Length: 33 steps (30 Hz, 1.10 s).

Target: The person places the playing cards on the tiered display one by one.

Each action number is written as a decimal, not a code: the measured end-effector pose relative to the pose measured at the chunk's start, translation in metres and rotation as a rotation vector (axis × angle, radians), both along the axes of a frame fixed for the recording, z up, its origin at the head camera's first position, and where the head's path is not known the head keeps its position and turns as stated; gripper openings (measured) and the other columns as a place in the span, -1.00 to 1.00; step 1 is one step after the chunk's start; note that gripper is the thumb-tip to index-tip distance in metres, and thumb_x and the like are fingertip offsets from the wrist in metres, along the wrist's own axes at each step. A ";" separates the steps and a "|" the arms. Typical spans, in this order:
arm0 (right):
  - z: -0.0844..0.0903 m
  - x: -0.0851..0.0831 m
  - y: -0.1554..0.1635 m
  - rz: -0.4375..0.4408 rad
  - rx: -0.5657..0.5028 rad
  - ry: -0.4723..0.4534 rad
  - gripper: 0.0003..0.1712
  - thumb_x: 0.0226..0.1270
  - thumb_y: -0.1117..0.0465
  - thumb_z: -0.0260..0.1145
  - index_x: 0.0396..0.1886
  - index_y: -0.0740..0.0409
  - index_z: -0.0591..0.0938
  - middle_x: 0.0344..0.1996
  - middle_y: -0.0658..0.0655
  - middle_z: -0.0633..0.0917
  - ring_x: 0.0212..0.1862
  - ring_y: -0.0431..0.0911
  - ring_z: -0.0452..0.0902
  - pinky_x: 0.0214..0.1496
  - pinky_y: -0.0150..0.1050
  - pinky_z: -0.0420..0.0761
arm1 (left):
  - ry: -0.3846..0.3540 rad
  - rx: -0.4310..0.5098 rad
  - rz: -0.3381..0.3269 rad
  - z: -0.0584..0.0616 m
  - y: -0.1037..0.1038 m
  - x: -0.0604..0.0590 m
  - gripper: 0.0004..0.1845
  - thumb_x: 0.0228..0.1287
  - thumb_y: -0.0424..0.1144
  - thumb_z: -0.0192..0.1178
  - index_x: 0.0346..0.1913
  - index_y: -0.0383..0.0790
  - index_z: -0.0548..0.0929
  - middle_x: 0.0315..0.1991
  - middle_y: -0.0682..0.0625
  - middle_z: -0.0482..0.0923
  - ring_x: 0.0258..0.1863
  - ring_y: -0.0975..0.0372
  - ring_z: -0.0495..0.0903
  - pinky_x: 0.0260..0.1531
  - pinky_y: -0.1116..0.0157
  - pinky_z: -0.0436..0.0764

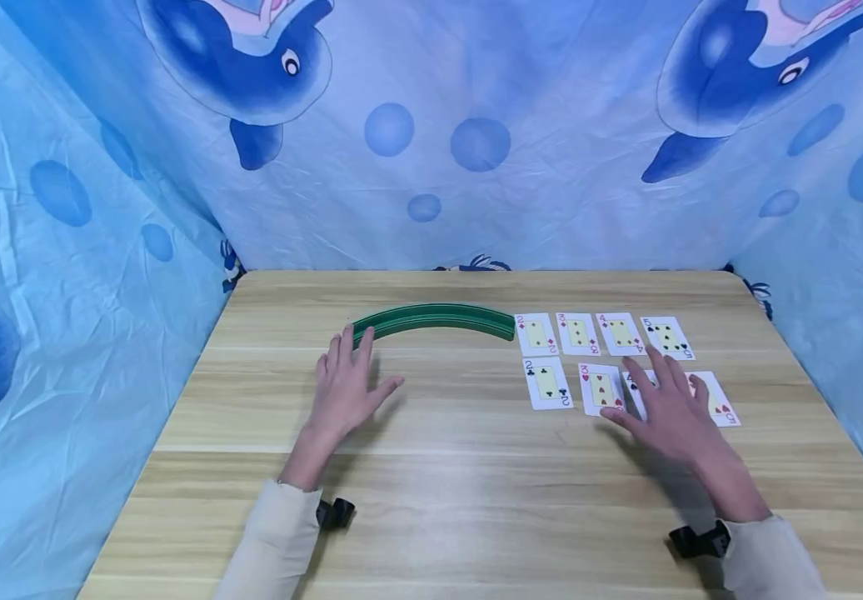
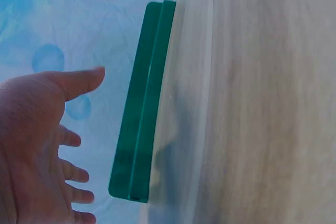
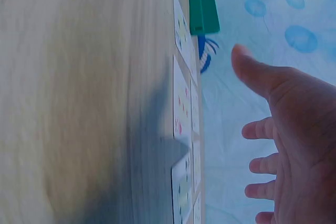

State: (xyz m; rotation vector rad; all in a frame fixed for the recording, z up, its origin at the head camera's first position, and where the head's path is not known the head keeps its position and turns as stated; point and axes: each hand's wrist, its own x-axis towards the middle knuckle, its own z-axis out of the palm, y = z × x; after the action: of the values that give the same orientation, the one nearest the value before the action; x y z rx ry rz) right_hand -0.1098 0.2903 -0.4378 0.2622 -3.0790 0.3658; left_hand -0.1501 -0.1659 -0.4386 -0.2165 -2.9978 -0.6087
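My left hand (image 1: 341, 392) is spread above the table near the left end of a curved green card holder (image 1: 435, 315), holding nothing. Seen in the left wrist view, its thumb and fingers (image 2: 73, 174) stand apart from the holder, which has no cards in it. Over the lower of two rows of playing cards hovers my right hand (image 1: 667, 417), fingers loosely extended. It partly hides the lower cards, among them a three of hearts (image 1: 598, 386). Left of that lies a two of clubs (image 1: 548, 383); above are a two of diamonds (image 1: 536, 335) and a three of diamonds (image 1: 577, 333).
The wooden table (image 1: 431, 500) meets a blue dolphin-printed cloth (image 1: 431, 108) at the back and sides. Both rows of cards lie face up at the right, with the upper row's left end close to the holder. Black straps (image 1: 334, 513) circle the wrists.
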 end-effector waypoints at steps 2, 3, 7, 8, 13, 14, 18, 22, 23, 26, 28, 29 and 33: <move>0.000 -0.001 0.007 -0.010 -0.005 0.020 0.04 0.26 -0.36 0.28 0.49 0.22 0.25 0.52 0.48 0.08 0.46 0.47 -0.01 0.25 0.56 0.01 | -0.008 0.039 0.012 -0.001 -0.003 -0.004 0.01 0.30 0.24 0.21 0.59 -0.24 0.02 0.58 -0.38 -0.09 0.54 -0.28 0.01 0.42 -0.35 0.11; 0.001 -0.002 0.011 -0.018 -0.009 0.022 0.04 0.26 -0.35 0.28 0.49 0.24 0.25 0.51 0.50 0.09 0.45 0.48 0.00 0.25 0.55 0.01 | -0.019 0.063 0.021 -0.002 -0.005 -0.006 0.01 0.31 0.23 0.20 0.59 -0.24 0.00 0.58 -0.39 -0.08 0.53 -0.28 0.03 0.42 -0.34 0.12; 0.001 -0.005 0.026 -0.049 -0.024 0.003 0.03 0.29 -0.33 0.27 0.48 0.30 0.24 0.48 0.57 0.09 0.42 0.52 0.01 0.25 0.55 -0.02 | -0.056 0.120 0.067 -0.007 -0.012 -0.012 0.00 0.33 0.20 0.19 0.59 -0.27 -0.03 0.57 -0.40 -0.06 0.51 -0.30 0.07 0.41 -0.33 0.17; 0.002 -0.006 0.029 -0.058 -0.025 -0.006 0.03 0.30 -0.32 0.26 0.48 0.32 0.24 0.47 0.58 0.09 0.42 0.52 0.01 0.25 0.55 -0.02 | -0.064 0.132 0.082 -0.008 -0.014 -0.014 0.00 0.33 0.19 0.19 0.59 -0.26 -0.04 0.57 -0.41 -0.06 0.51 -0.31 0.07 0.40 -0.34 0.17; 0.004 -0.010 0.049 -0.090 -0.011 -0.014 0.01 0.34 -0.27 0.26 0.48 0.37 0.19 0.43 0.62 0.11 0.36 0.57 0.05 0.18 0.59 0.01 | -0.081 0.181 0.139 -0.011 -0.023 -0.021 -0.01 0.32 0.16 0.21 0.59 -0.26 -0.04 0.56 -0.44 -0.04 0.47 -0.36 0.12 0.37 -0.35 0.22; 0.004 -0.011 0.053 -0.095 -0.001 -0.010 0.00 0.34 -0.26 0.26 0.47 0.37 0.20 0.42 0.62 0.12 0.34 0.58 0.07 0.17 0.60 0.04 | -0.085 0.188 0.146 -0.011 -0.024 -0.022 0.00 0.32 0.15 0.21 0.59 -0.26 -0.04 0.55 -0.44 -0.04 0.47 -0.36 0.13 0.37 -0.34 0.23; 0.006 -0.018 0.064 -0.106 0.024 -0.001 -0.04 0.34 -0.22 0.28 0.45 0.37 0.23 0.38 0.63 0.18 0.29 0.59 0.13 0.10 0.61 0.12 | -0.102 0.206 0.163 -0.013 -0.030 -0.026 0.00 0.33 0.14 0.21 0.59 -0.28 -0.06 0.55 -0.44 -0.03 0.47 -0.35 0.13 0.37 -0.32 0.24; 0.007 -0.029 0.073 -0.112 0.033 -0.026 -0.09 0.36 -0.17 0.27 0.41 0.38 0.24 0.35 0.64 0.20 0.23 0.61 0.19 0.06 0.60 0.16 | -0.105 0.235 0.175 -0.015 -0.034 -0.030 -0.01 0.32 0.13 0.21 0.59 -0.27 -0.05 0.55 -0.41 0.01 0.47 -0.34 0.15 0.38 -0.32 0.23; 0.007 -0.032 0.075 -0.115 0.034 -0.040 -0.10 0.37 -0.16 0.27 0.41 0.39 0.23 0.35 0.64 0.20 0.23 0.61 0.20 0.05 0.60 0.16 | -0.106 0.244 0.180 -0.016 -0.034 -0.031 -0.01 0.32 0.13 0.21 0.59 -0.27 -0.04 0.55 -0.41 0.02 0.47 -0.33 0.15 0.38 -0.32 0.23; 0.008 -0.041 0.082 -0.120 0.028 -0.098 -0.08 0.38 -0.15 0.26 0.43 0.42 0.20 0.35 0.66 0.18 0.24 0.62 0.18 0.05 0.59 0.16 | -0.117 0.274 0.196 -0.019 -0.036 -0.033 -0.02 0.32 0.12 0.22 0.59 -0.24 -0.03 0.53 -0.39 0.10 0.48 -0.31 0.14 0.40 -0.32 0.20; 0.008 -0.048 0.087 -0.120 0.022 -0.138 -0.06 0.40 -0.16 0.24 0.44 0.45 0.17 0.35 0.67 0.16 0.27 0.60 0.15 0.05 0.58 0.17 | -0.122 0.294 0.208 -0.021 -0.037 -0.035 -0.03 0.31 0.10 0.23 0.58 -0.23 -0.01 0.49 -0.38 0.20 0.47 -0.29 0.16 0.40 -0.31 0.18; 0.008 -0.051 0.089 -0.117 0.023 -0.153 -0.05 0.41 -0.16 0.23 0.45 0.46 0.16 0.35 0.66 0.16 0.29 0.59 0.14 0.04 0.58 0.18 | -0.122 0.303 0.212 -0.022 -0.037 -0.036 -0.03 0.30 0.10 0.24 0.58 -0.23 0.00 0.47 -0.37 0.24 0.47 -0.28 0.17 0.40 -0.31 0.18; 0.006 -0.062 0.096 -0.113 -0.003 -0.203 -0.04 0.43 -0.15 0.20 0.45 0.51 0.13 0.35 0.68 0.14 0.32 0.57 0.09 0.05 0.56 0.19 | -0.113 0.323 0.222 -0.026 -0.040 -0.039 -0.07 0.29 0.05 0.26 0.56 -0.24 0.06 0.38 -0.34 0.37 0.41 -0.24 0.23 0.38 -0.25 0.21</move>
State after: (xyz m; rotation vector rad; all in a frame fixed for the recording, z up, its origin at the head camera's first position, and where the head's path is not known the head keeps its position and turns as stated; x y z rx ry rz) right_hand -0.1719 0.3863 -0.4319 0.0526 -3.2723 0.4164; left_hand -0.1887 -0.2056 -0.4646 0.1742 -2.9085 -1.0918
